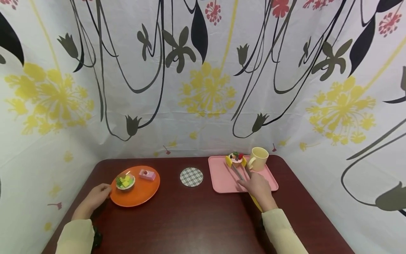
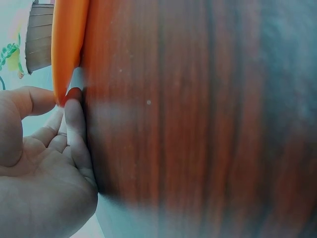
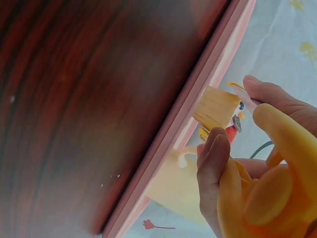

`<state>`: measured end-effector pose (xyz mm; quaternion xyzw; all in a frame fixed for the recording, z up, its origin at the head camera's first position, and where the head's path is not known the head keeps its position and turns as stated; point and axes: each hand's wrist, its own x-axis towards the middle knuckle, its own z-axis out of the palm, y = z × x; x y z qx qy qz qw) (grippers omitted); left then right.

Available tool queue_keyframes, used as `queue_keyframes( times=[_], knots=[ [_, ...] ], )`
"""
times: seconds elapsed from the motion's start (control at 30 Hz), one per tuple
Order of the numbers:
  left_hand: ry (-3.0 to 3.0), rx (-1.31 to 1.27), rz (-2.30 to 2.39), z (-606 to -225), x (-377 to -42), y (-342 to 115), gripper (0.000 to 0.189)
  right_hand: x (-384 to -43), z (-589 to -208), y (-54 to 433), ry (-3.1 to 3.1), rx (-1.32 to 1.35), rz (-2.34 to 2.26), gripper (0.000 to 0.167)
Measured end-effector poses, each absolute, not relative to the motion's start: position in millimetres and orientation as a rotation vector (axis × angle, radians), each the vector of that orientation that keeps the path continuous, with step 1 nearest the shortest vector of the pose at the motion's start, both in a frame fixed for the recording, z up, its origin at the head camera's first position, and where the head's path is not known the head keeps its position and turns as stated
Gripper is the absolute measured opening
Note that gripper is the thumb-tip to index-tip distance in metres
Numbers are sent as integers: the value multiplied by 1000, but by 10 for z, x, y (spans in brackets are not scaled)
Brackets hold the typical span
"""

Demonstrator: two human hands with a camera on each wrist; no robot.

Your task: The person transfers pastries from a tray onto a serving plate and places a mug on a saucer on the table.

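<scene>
One cupcake (image 1: 236,160), clasped between tongs (image 1: 238,172) at far side of pink tray (image 1: 222,180)! Right fingers (image 3: 213,156) gripped tongs; left fingers (image 2: 75,118) pinched orange plate (image 1: 141,192). Light, level squeeze looked wisest.

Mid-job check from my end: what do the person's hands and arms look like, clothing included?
The left hand and right hand are bare, with no gloves showing. The left sleeve and right sleeve are pale cream and long. A dark item beside the left sleeve is too unclear to identify.
</scene>
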<state>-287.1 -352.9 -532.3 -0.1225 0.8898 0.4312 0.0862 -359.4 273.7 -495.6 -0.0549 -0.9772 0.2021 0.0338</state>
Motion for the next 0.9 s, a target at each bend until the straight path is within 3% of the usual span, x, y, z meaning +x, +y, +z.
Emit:
queue_keyframes(
  times=[0.13,0.47,0.9],
  knots=[
    [2653,-357,1291,-5320,-2884,-3524,54,-3616,-4985,2757,-3004,-195,636,67],
    [2661,-358,1300,-5363,-2897,-3505,51,-3619,-5013,2788,-2997,-221,699,49],
    [2670,-397,1292,-5344,-2859,-3504,53,-3651,-5033,2796,-2970,-136,731,45]
  ],
)
